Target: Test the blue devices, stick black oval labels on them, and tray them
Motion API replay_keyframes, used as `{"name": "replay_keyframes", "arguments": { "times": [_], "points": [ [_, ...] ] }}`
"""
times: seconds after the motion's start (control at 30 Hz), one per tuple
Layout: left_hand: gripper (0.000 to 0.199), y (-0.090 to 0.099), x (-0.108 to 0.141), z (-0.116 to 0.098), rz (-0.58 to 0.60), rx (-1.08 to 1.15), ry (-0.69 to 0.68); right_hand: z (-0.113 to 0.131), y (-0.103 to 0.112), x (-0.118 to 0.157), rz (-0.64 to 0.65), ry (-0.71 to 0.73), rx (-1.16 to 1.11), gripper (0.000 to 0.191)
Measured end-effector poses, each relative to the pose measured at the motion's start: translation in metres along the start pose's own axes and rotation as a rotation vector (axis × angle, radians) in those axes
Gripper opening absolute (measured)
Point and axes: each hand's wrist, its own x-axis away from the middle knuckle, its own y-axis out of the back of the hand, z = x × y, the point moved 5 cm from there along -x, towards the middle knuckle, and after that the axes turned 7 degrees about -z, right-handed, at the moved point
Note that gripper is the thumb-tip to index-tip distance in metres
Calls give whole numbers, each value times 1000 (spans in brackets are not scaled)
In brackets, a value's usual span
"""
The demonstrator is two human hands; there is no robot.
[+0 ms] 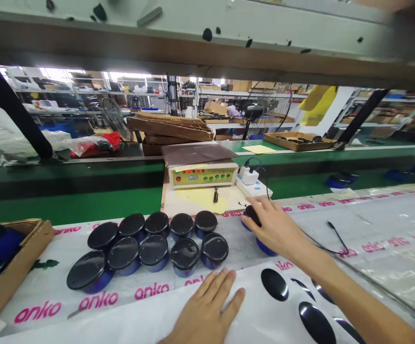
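Observation:
My left hand (207,308) lies flat, fingers stretched, on a white sheet (128,317) at the front. Several glossy black discs (274,284) rest on that sheet, to the right of the hand. My right hand (277,227) reaches forward over the bench, its thumb and fingers around a blue round case with a black top (253,216). Another blue case (265,247) shows partly beneath the palm. To the left, several blue round cases with black tops (153,251) stand close together in two rows.
Behind the cases is a control box with lit indicators (203,176), with a white power strip (253,185) beside it. A black cable (338,236) runs along the right. A cardboard box (31,248) of blue cases stands at left. A shelf edge (193,57) crosses overhead.

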Motion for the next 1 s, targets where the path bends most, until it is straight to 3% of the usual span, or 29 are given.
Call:
{"name": "replay_keyframes", "arguments": {
  "times": [0.13, 0.27, 0.5, 0.67, 0.87, 1.0],
  "points": [
    [42, 0, -1, 0, -49, -39, -1, -40, 3, 36, 32, -40, 105, 38],
    [42, 1, -1, 0, -71, -49, -13, -45, -3, 59, 79, 4, 72, 38],
    [43, 3, -1, 0, -56, -44, -3, -48, 7, 62, 155, -102, -80, 44],
    [42, 3, -1, -1, -60, -45, -1, -21, 15, 59, 192, -48, -123, 39],
    [42, -1, 0, -1, -48, -35, 9, 31, 1, 47, 294, 61, -142, 39],
    [42, -2, 1, -1, -90, -54, -13, 33, 0, 31, 308, 85, -83, 50]
  ]
}}
